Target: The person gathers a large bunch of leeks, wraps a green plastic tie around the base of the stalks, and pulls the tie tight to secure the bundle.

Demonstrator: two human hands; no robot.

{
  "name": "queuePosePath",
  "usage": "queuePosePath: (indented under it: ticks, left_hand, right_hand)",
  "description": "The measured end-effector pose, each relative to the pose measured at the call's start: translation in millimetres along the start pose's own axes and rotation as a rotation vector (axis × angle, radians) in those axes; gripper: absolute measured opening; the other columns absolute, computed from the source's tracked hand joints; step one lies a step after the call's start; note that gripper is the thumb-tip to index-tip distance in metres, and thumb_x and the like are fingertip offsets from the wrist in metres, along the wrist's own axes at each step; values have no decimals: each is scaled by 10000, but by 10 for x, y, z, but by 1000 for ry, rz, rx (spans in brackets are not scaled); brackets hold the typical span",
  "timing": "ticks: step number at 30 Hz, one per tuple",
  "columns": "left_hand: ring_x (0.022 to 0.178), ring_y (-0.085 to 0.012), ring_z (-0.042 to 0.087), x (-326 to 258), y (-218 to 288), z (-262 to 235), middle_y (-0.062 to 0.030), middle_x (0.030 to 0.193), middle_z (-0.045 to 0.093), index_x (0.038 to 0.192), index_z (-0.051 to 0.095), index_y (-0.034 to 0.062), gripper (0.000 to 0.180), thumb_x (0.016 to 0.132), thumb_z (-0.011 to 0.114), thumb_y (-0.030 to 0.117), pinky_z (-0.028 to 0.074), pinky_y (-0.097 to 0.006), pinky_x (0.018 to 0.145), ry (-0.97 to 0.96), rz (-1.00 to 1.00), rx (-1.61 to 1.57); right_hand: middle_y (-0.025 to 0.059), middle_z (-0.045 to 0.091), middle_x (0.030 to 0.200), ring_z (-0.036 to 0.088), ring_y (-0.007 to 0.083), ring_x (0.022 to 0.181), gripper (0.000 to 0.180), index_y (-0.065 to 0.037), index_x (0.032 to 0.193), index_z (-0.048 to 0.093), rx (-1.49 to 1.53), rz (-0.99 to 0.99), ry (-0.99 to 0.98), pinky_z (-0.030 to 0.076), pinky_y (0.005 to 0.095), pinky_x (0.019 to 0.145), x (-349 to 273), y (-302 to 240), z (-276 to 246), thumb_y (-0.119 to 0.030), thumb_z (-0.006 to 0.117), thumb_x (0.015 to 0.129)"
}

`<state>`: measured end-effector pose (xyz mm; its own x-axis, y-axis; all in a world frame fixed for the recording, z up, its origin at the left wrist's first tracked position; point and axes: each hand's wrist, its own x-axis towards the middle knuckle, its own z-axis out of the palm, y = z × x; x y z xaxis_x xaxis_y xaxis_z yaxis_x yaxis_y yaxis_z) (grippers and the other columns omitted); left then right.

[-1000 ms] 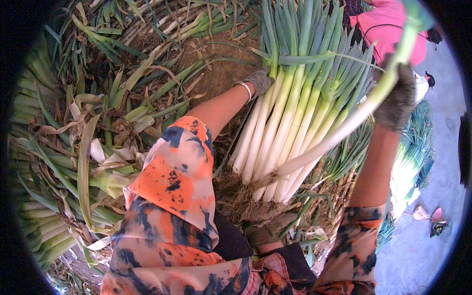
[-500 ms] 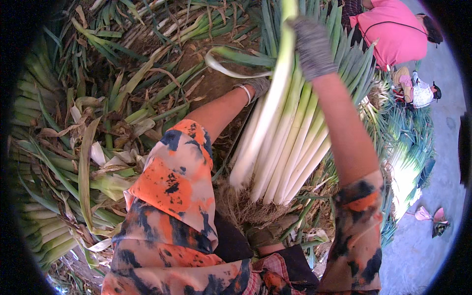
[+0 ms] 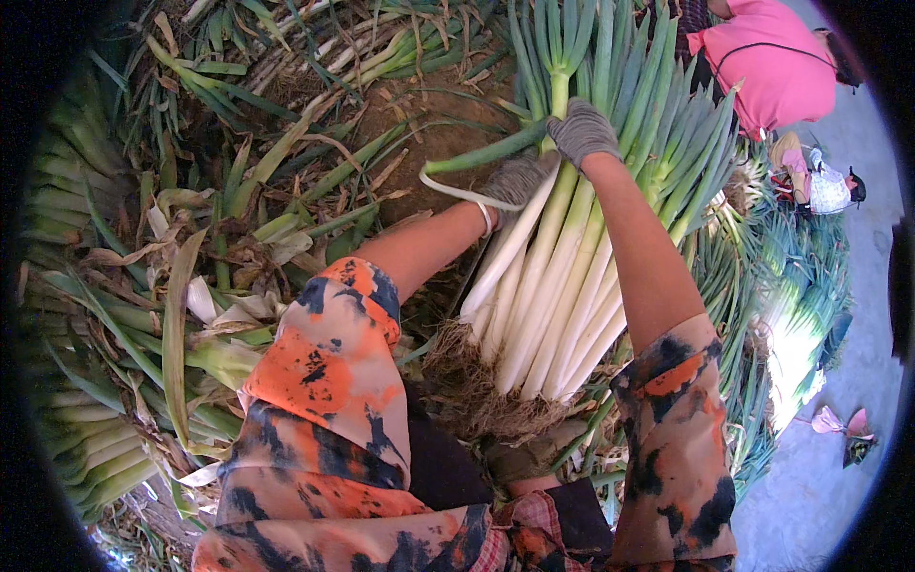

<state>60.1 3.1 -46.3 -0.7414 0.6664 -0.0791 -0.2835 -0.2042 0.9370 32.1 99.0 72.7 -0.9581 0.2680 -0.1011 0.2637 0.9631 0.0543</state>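
Both my hands wear grey gloves and work at a bundle of long green onions, with white stems, green tops leaning away from me and brown roots toward me. My right hand is closed round the stem of one onion where it turns green, on top of the bundle. Just left of it and lower, my left hand is closed at the same onion's side; its fingers are partly hidden. A loose leaf, green with a pale curling end, sticks out leftward over my left hand.
Dry leaves and stripped husks cover the ground at left. More onions lie stacked along the far left and at right. A person in pink bends at upper right; another person sits beyond, near the grey floor.
My right hand has come down toward me along the bundle. The lifted onion now lies lower against the others, and the loose leaf has shifted over my left hand.
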Motion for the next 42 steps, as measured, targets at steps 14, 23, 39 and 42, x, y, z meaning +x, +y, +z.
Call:
queuePosePath:
  ticks: [14,23,39,42]
  left_hand:
    - [1075,-271,480,138,-224,74,-136,1163,524,1232,431,17,585,824,572,412,360,-338,947,103,182,708]
    - [1282,-354,256,258,-186,-318,-260,1395,220,1251,444,-26,716,781,553,503,212,-331,1061,-146,-153,345]
    - [1185,-315,407,240,-97,-108,-237,1290,396,1209,466,-66,1019,510,746,619,302,-315,1008,-2,-256,418]
    - [1218,-342,364,209,-25,-43,-244,1359,283,1204,489,-39,940,557,716,604,301,-348,1013,3,-255,524]
  right_hand:
    - [137,626,919,623,254,783,341,-73,1090,566,459,-297,-157,499,357,701,-283,-106,-416,-83,516,753]
    - [18,575,988,467,108,1003,234,-159,1008,516,1290,-677,265,165,513,974,-21,390,-1989,-346,497,868]
    - [100,576,1007,505,260,1047,314,-75,940,583,58,-830,-104,337,423,934,-1725,-224,117,-337,573,767]
    - [97,577,966,489,273,1059,339,-76,884,592,-35,-787,-210,321,430,937,-1818,-123,50,-380,593,734]
